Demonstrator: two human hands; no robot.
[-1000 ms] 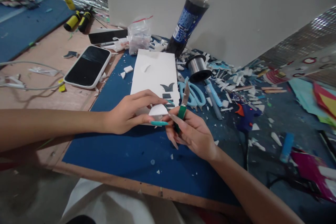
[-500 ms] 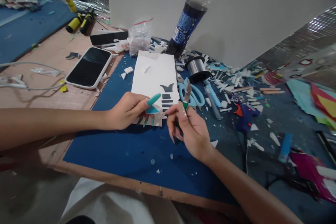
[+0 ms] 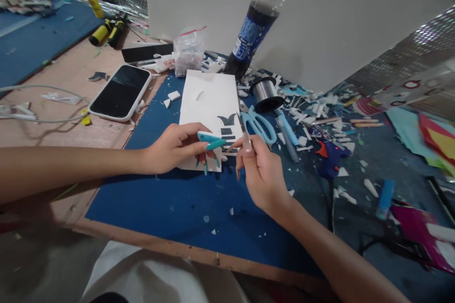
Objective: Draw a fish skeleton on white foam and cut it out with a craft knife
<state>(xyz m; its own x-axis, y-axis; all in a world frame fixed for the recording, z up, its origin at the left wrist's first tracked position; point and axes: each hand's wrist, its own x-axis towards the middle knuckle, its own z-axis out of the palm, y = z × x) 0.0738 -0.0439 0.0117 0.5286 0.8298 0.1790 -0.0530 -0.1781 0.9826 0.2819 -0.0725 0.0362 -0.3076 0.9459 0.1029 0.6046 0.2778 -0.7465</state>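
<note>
My left hand (image 3: 181,150) pinches a small piece with a blue face and a white edge (image 3: 209,137) between thumb and fingers. In my right hand (image 3: 261,165) is a knife, its narrow blade (image 3: 242,125) pointing up and away; the handle is hidden in the fingers. The two hands are close together, fingertips almost meeting. Beneath them lies a white sheet (image 3: 208,94) with dark grey pieces (image 3: 226,131) on it, one shaped like a tail fin and several like strips.
Light blue scissors (image 3: 261,125) and a wire spool (image 3: 266,93) lie right of the sheet. Behind stands a cola bottle (image 3: 250,33). White scraps (image 3: 313,109) and a glue gun (image 3: 330,156) are on the right. A phone (image 3: 121,92) rests at left.
My left hand has turned the blue piece so its white edge shows on top. My right hand has shifted slightly right, and the knife blade now tilts left.
</note>
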